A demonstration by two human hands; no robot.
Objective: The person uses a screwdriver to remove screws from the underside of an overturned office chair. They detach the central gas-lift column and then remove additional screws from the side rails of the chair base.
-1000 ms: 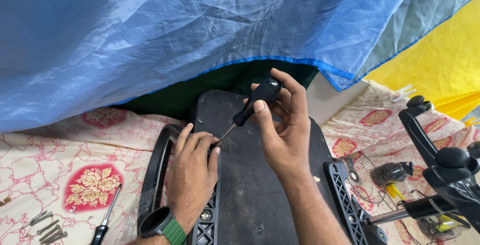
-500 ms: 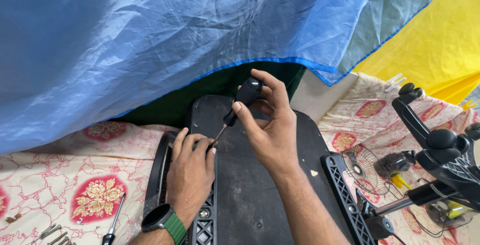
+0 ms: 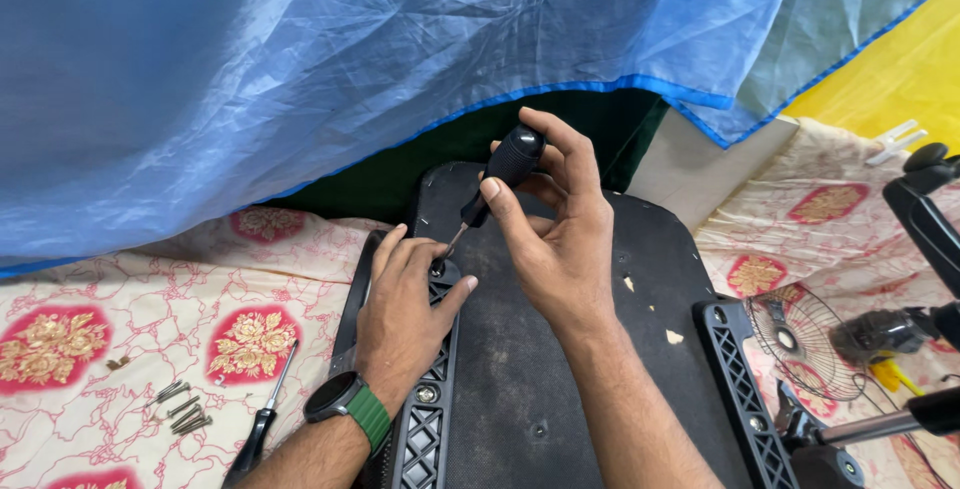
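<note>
My right hand [image 3: 555, 239] grips a black-handled screwdriver [image 3: 498, 181], tilted, its tip down at the left bracket of an upturned black chair seat [image 3: 560, 349]. My left hand [image 3: 405, 309], with a green-strapped watch on the wrist, rests on the black latticed armrest bracket [image 3: 425, 429] and curved armrest [image 3: 352, 299], fingertips beside the screwdriver tip. The screw under the tip is hidden by my fingers.
A second screwdriver [image 3: 262, 419] and several loose bolts [image 3: 180, 409] lie on the floral sheet [image 3: 120, 339] at left. A blue sheet [image 3: 350, 59] hangs overhead. At right are another bracket [image 3: 745, 389], a small wire-guard fan [image 3: 805, 339] and a black chair base [image 3: 930, 219].
The view shifted left, so the seat and hands sit further right in frame. Both hands hold the same pose; the screwdriver stays at the bracket.
</note>
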